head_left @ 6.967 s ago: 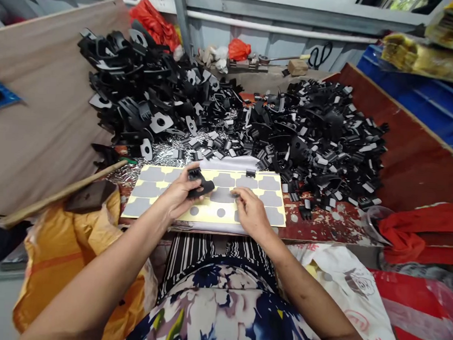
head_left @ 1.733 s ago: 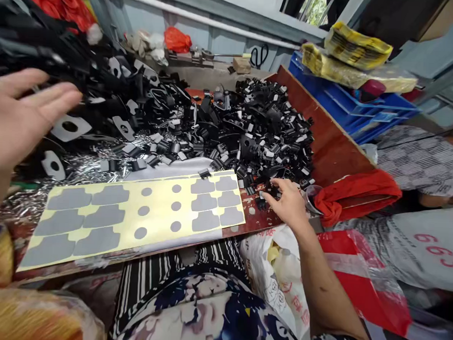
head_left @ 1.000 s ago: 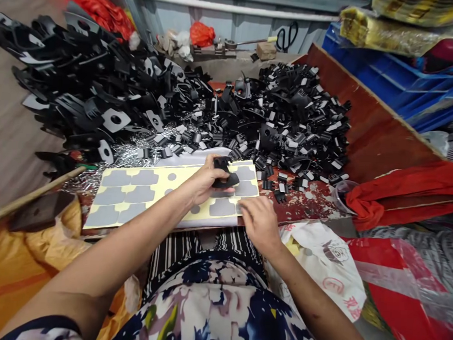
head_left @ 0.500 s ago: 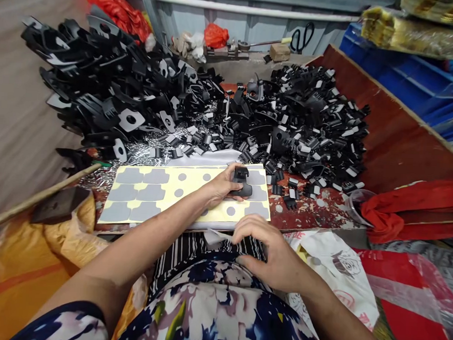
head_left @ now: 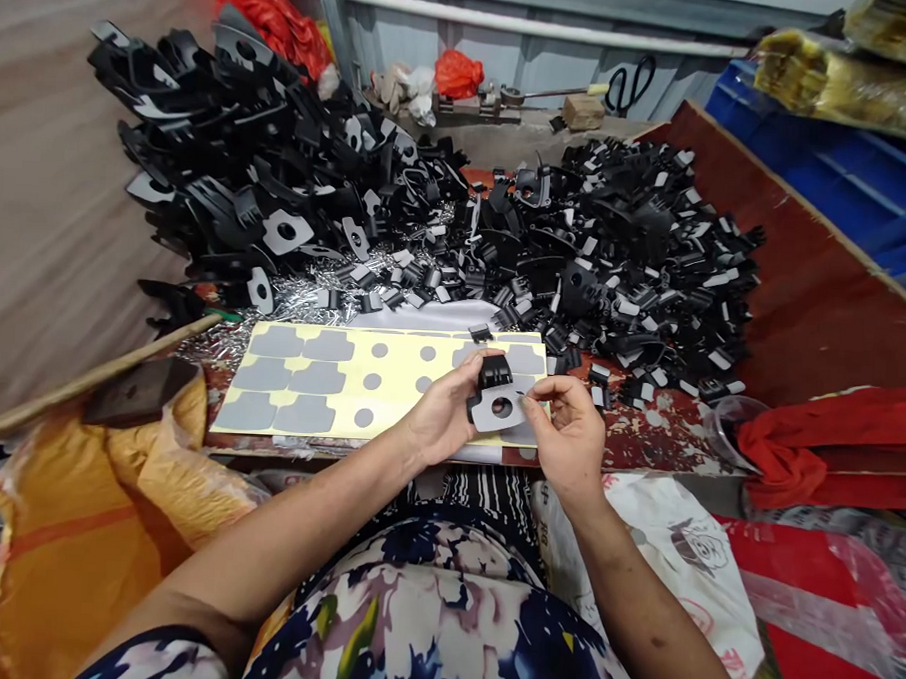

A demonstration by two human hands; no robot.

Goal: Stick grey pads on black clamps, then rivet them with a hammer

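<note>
My left hand [head_left: 450, 404] is closed round a black plastic clip part [head_left: 496, 370]. A grey pad [head_left: 493, 411] with a round hole covers the part's upturned face. At the pad's right edge, the thumb and forefinger of my right hand [head_left: 569, 425] are pinched together on its rim; whether they grip only the pad or the part too is unclear. Beneath both hands lies a yellow backing sheet [head_left: 399, 402] bearing grey shaped stickers [head_left: 314, 379] and small grey dots. One small black clip [head_left: 481, 334] sits at the sheet's far edge.
Large black parts [head_left: 228, 160] are heaped at the back left, small black clips [head_left: 652, 258] at the back right. Loose metal pins [head_left: 297, 298] lie between. A wooden stick [head_left: 106, 374] slants at left. Wooden boards [head_left: 817, 245] flank the bench; a plastic cup [head_left: 723, 431] stands right.
The clip part has turned so its grey face shows. My right hand has risen from my lap to the pad's edge. A pale scrap below my right hand is no longer visible.
</note>
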